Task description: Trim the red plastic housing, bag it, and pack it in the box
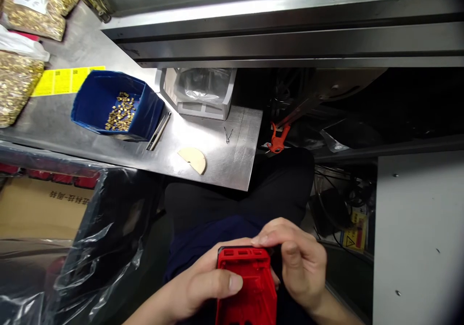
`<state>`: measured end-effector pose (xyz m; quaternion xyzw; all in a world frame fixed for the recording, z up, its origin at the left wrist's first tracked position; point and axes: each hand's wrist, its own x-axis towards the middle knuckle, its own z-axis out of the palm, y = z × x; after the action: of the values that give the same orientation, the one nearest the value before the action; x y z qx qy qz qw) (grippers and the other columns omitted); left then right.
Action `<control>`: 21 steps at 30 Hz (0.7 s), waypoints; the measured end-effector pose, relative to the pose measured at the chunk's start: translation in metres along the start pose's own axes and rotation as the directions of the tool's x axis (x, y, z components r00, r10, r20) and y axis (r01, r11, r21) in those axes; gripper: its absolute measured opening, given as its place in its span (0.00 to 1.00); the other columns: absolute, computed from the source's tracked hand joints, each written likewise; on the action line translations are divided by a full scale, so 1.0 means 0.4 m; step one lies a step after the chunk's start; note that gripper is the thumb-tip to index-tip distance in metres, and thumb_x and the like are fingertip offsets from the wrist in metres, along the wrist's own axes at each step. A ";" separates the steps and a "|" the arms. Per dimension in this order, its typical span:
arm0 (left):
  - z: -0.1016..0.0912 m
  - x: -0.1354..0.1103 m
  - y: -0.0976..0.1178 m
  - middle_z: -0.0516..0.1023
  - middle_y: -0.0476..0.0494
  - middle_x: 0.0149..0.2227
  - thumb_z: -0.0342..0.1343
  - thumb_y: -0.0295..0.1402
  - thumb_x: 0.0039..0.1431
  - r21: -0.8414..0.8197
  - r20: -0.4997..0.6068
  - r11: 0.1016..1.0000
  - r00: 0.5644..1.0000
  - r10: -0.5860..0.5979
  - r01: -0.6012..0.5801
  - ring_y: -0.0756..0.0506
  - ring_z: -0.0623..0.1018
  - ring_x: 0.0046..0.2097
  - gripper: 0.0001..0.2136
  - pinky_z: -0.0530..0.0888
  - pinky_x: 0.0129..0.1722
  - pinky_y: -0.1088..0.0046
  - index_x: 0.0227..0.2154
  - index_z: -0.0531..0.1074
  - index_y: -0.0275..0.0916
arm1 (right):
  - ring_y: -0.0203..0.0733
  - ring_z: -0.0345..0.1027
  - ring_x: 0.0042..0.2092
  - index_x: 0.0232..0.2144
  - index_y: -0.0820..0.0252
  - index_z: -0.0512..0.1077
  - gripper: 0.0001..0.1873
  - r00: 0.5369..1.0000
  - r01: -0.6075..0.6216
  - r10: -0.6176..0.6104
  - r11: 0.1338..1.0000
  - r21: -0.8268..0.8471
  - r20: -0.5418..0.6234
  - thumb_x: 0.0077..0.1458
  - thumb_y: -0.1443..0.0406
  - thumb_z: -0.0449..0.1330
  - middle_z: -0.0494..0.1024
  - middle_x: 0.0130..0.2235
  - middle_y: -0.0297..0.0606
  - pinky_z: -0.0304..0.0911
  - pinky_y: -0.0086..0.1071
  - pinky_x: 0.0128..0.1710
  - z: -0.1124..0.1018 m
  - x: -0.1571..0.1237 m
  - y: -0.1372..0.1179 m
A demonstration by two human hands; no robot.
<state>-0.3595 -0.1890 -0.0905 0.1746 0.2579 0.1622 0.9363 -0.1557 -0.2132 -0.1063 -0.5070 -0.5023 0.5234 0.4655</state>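
Note:
In my left hand (pixel 203 276) is a red plastic housing shell (pixel 250 291) with a black outer edge, held low in front of my lap. The thumb presses on its inner face and the fingers wrap behind it. Small rectangular slots line its upper end. My right hand (pixel 300 262) is at the upper right corner, an outstretched finger touching the top edge and another bent digit standing apart from it. No separate object shows between those fingers. The far side of the shell is hidden.
A metal table holds a blue bin (pixel 152 107) of small brass pieces, a grey bin (pixel 203 110) with clear plastic, a pen-like tool (pixel 159 131), a beige half-disc (pixel 195 160) and bagged brass parts (pixel 20 86). An orange clamp (pixel 278 139) hangs beyond. A plastic-lined box (pixel 39 209) stands left.

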 end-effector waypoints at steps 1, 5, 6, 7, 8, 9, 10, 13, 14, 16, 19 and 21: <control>-0.001 -0.002 -0.005 0.80 0.31 0.48 0.61 0.44 0.58 -0.014 0.008 1.000 1.000 -0.004 0.004 0.34 0.78 0.47 0.25 0.72 0.47 0.62 0.53 0.74 0.33 | 0.44 0.71 0.35 0.37 0.53 0.79 0.19 0.994 0.041 -0.043 0.999 -0.021 -0.100 0.73 0.57 0.51 0.78 0.30 0.37 0.66 0.39 0.38 -0.007 -0.003 0.007; 0.000 -0.004 -0.020 0.80 0.27 0.53 0.60 0.42 0.59 -0.088 -0.024 0.996 1.000 0.012 -0.015 0.31 0.79 0.53 0.29 0.73 0.52 0.55 0.61 0.67 0.35 | 0.42 0.65 0.35 0.34 0.53 0.77 0.17 0.968 0.016 -0.042 0.994 -0.109 -0.248 0.72 0.56 0.54 0.70 0.30 0.35 0.62 0.37 0.36 -0.036 0.010 0.012; 0.000 -0.003 -0.020 0.80 0.27 0.53 0.60 0.42 0.59 -0.088 -0.031 0.996 0.999 0.010 -0.013 0.31 0.79 0.53 0.29 0.73 0.51 0.56 0.61 0.68 0.34 | 0.42 0.66 0.36 0.38 0.53 0.79 0.17 0.986 -0.013 -0.009 0.991 -0.130 -0.167 0.71 0.53 0.54 0.71 0.34 0.37 0.63 0.36 0.36 -0.042 0.018 0.006; 0.000 -0.001 -0.018 0.80 0.27 0.52 0.60 0.42 0.59 -0.080 -0.030 0.997 1.000 0.004 -0.007 0.31 0.80 0.52 0.28 0.73 0.51 0.57 0.59 0.69 0.34 | 0.42 0.68 0.38 0.42 0.52 0.80 0.19 0.998 -0.035 0.028 0.989 -0.144 -0.053 0.71 0.50 0.53 0.73 0.39 0.39 0.65 0.37 0.37 -0.047 0.028 -0.002; 0.000 0.000 -0.016 0.81 0.27 0.51 0.61 0.43 0.58 -0.066 -0.023 0.998 1.000 0.002 -0.004 0.32 0.80 0.50 0.27 0.74 0.49 0.58 0.58 0.71 0.33 | 0.43 0.70 0.41 0.47 0.51 0.80 0.23 0.995 -0.048 0.059 0.988 -0.149 0.075 0.70 0.47 0.52 0.74 0.44 0.41 0.67 0.37 0.40 -0.050 0.036 -0.008; 0.000 0.001 -0.013 0.81 0.28 0.51 0.61 0.44 0.58 -0.049 -0.018 0.999 1.000 0.004 -0.004 0.32 0.80 0.49 0.27 0.74 0.48 0.59 0.56 0.72 0.32 | 0.45 0.72 0.44 0.50 0.50 0.80 0.26 0.977 -0.044 0.073 0.988 -0.145 0.199 0.69 0.44 0.50 0.75 0.48 0.42 0.68 0.39 0.43 -0.054 0.043 -0.014; -0.001 0.002 -0.012 0.81 0.28 0.50 0.61 0.44 0.57 -0.036 -0.018 0.999 1.000 0.008 -0.009 0.32 0.81 0.48 0.26 0.74 0.47 0.60 0.54 0.74 0.32 | 0.47 0.73 0.47 0.52 0.50 0.79 0.29 0.951 -0.023 0.064 0.990 -0.137 0.303 0.69 0.42 0.48 0.76 0.51 0.44 0.69 0.40 0.46 -0.058 0.047 -0.016; -0.001 0.000 -0.014 0.81 0.28 0.50 0.61 0.43 0.57 -0.034 -0.039 0.999 0.999 0.029 -0.030 0.32 0.81 0.47 0.27 0.73 0.47 0.59 0.55 0.74 0.31 | 0.48 0.75 0.47 0.48 0.53 0.80 0.26 0.924 0.119 -0.051 0.981 -0.156 0.380 0.71 0.46 0.49 0.81 0.47 0.44 0.69 0.42 0.46 -0.076 0.038 -0.005; -0.001 -0.001 -0.017 0.81 0.28 0.50 0.61 0.43 0.57 -0.050 -0.043 0.998 0.999 0.030 -0.032 0.32 0.80 0.49 0.27 0.73 0.48 0.59 0.57 0.72 0.32 | 0.47 0.76 0.42 0.42 0.55 0.81 0.24 0.947 0.165 -0.105 0.970 -0.178 0.303 0.72 0.49 0.50 0.82 0.42 0.43 0.69 0.41 0.42 -0.086 0.030 0.002; 0.000 -0.003 -0.024 0.81 0.28 0.51 0.61 0.43 0.58 -0.084 -0.040 0.996 0.999 0.027 -0.030 0.30 0.80 0.52 0.29 0.73 0.51 0.56 0.59 0.70 0.33 | 0.44 0.73 0.33 0.28 0.56 0.77 0.24 0.980 0.194 -0.179 0.955 -0.224 0.088 0.73 0.55 0.50 0.78 0.31 0.39 0.64 0.39 0.35 -0.106 0.016 0.015; 0.003 -0.003 -0.028 0.81 0.28 0.52 0.61 0.42 0.58 -0.093 -0.044 0.995 0.999 0.029 -0.033 0.30 0.79 0.54 0.29 0.73 0.52 0.55 0.60 0.69 0.34 | 0.45 0.72 0.34 0.29 0.55 0.75 0.25 0.991 0.129 -0.131 0.959 -0.253 0.007 0.72 0.51 0.50 0.77 0.32 0.40 0.65 0.39 0.34 -0.124 0.012 0.014; 0.004 -0.002 -0.026 0.82 0.28 0.51 0.61 0.42 0.59 -0.069 -0.051 0.997 0.998 0.023 -0.027 0.31 0.80 0.52 0.27 0.73 0.51 0.57 0.59 0.71 0.34 | 0.50 0.75 0.44 0.43 0.53 0.79 0.26 0.985 0.097 -0.056 0.962 -0.256 0.163 0.70 0.45 0.49 0.80 0.43 0.44 0.70 0.42 0.42 -0.122 0.021 0.002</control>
<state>-0.3571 -0.1989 -0.0931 0.1411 0.2734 0.1872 0.9329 -0.1074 -0.2023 -0.1069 -0.5025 -0.6210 0.4714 0.3738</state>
